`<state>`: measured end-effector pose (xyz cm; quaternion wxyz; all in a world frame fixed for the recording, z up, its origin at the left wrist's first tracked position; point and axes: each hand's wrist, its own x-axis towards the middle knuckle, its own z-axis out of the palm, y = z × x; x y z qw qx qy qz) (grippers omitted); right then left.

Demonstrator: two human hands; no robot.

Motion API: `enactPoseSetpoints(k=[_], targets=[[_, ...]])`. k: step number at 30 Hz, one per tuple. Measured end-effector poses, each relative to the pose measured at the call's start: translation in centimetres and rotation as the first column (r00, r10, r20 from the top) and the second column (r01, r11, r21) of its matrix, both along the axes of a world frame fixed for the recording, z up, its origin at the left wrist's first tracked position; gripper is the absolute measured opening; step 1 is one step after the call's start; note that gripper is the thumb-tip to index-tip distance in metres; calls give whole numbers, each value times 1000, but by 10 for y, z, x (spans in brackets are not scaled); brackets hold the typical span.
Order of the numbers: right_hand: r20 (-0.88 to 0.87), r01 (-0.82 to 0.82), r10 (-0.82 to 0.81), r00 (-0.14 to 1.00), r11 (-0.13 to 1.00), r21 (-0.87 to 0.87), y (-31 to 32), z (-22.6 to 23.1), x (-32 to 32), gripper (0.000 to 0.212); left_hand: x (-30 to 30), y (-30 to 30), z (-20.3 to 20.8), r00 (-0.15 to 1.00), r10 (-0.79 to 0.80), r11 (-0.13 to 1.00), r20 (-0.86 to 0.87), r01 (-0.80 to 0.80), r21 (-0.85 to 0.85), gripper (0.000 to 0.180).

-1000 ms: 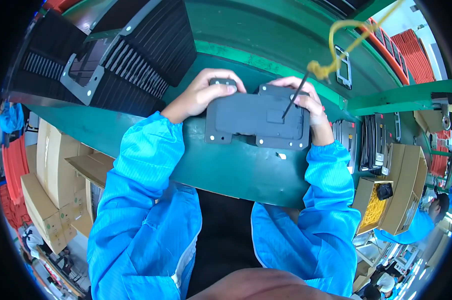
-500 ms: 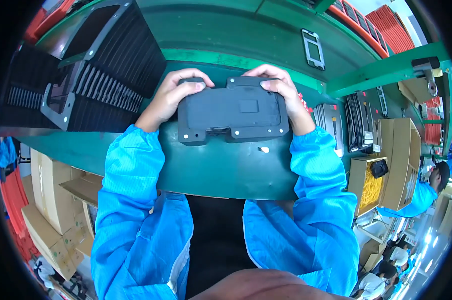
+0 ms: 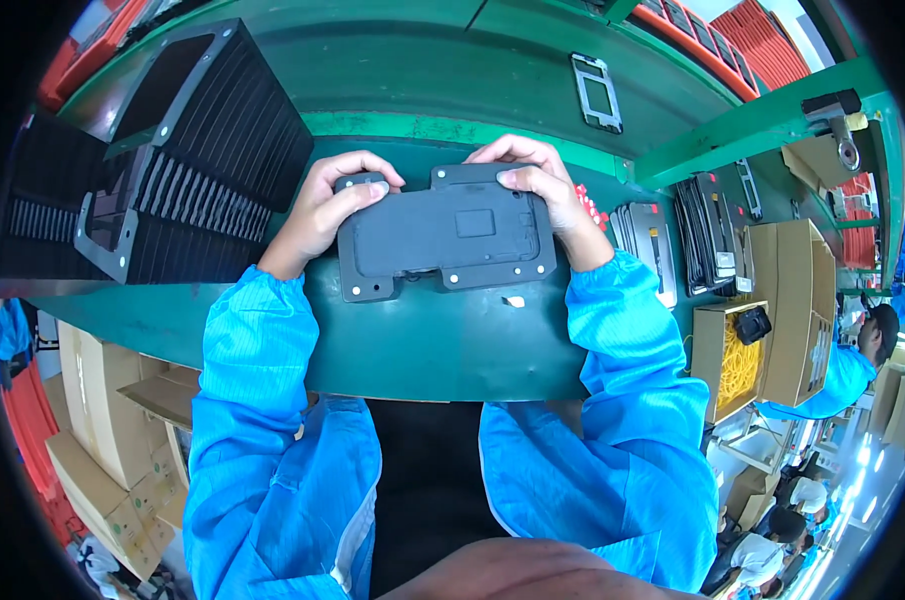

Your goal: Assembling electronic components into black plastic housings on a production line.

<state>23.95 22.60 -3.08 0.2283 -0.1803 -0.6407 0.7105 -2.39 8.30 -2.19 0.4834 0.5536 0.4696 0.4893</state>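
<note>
A dark grey fixture block (image 3: 403, 238) with notched edges and pale round studs near its corners is held over the green table (image 3: 433, 350). My left hand (image 3: 325, 208) grips its upper left corner, thumb on the top face and fingers curled behind the far edge. At the upper right corner, my right hand (image 3: 553, 190) holds it the same way, its thumb pressed near the corner. A shallow rectangle is recessed in the block's face. Whether its underside touches the table is hidden. A small white scrap (image 3: 514, 301) lies just below the block's near edge.
Stacked black frames (image 3: 223, 130) rise at the left. Flat phone-like parts (image 3: 645, 245) and dark pouches (image 3: 708, 235) stand at the right, beside a carton of yellow bands (image 3: 741, 360). A metal frame (image 3: 596, 92) rests farther back. A person (image 3: 843, 375) is at far right.
The block now faces the view more squarely, with less of its near side wall showing. Both hands keep their grip. The whole view has shifted a little, moving the surroundings left.
</note>
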Motion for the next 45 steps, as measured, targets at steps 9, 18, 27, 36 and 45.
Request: enactPoseSetpoints(k=[9,18,27,36,45], targets=[[24,360,-420,907,805,472,77,26,6,29,6,-1,1,1000,0,1000,-31,1,30,46],[143,-54,-931,336,132,990,187,-25,34,17,10,-1,-18,980,136,987,142,-147,72,60],[138,-78,-889,437,115,990,196,-32,48,15,7,9,-22,966,197,977,169,-207,42,64],[219,-77,-973,77,213,974,143,24,54,18,3,9,-18,945,260,952,199,-285,111,60],[272,88,-767,581,392,916,-67,97,-14,19,5,1,-4,961,182,981,210,-192,32,51]])
